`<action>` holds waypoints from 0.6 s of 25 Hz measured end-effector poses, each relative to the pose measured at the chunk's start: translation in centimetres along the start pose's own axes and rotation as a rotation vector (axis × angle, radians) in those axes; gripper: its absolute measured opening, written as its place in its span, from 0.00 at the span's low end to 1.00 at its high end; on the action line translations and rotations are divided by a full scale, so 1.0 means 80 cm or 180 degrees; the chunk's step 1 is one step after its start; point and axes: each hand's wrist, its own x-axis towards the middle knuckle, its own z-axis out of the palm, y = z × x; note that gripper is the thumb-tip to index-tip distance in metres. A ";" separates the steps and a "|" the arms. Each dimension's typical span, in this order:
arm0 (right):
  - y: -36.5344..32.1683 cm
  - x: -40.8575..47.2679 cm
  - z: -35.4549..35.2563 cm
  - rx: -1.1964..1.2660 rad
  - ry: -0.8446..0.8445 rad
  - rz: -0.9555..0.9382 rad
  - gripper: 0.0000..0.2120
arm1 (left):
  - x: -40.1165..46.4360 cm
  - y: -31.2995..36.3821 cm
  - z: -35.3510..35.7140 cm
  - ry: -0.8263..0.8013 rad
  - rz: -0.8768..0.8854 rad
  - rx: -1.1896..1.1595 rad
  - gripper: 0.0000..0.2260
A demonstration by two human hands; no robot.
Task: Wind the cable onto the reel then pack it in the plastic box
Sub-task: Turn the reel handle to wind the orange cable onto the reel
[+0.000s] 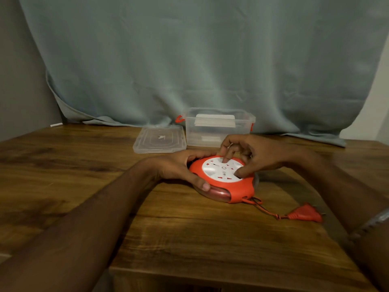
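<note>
Head view: your left hand clasps the flat orange reel, white socket face up, mid-bench; your right hand pinches that face. Short cable trails toward the right edge.

Wood-grain counter fills lower frame. On it: orange cable reel with white socket face, centre right; short orange cable runs to orange plug at right; clear plastic box at the back, centre; its clear lid flat just left of it. Grey-blue curtain hem drapes onto back edge.
</note>
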 end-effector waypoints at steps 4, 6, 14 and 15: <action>0.004 0.003 0.009 0.0053 0.0256 0.0091 0.32 | -0.003 0.004 0.000 -0.0049 0.0000 0.0035 0.48; -0.004 0.004 0.015 -0.0140 0.0435 0.0094 0.29 | -0.004 0.005 0.000 -0.0040 0.0009 -0.0015 0.46; -0.022 0.007 0.026 -0.0649 0.0498 -0.0100 0.22 | 0.000 -0.003 0.000 -0.0004 0.0127 -0.0106 0.50; -0.023 0.008 0.026 -0.0680 0.0488 -0.0076 0.22 | 0.000 -0.002 0.001 -0.0002 0.0138 -0.0099 0.50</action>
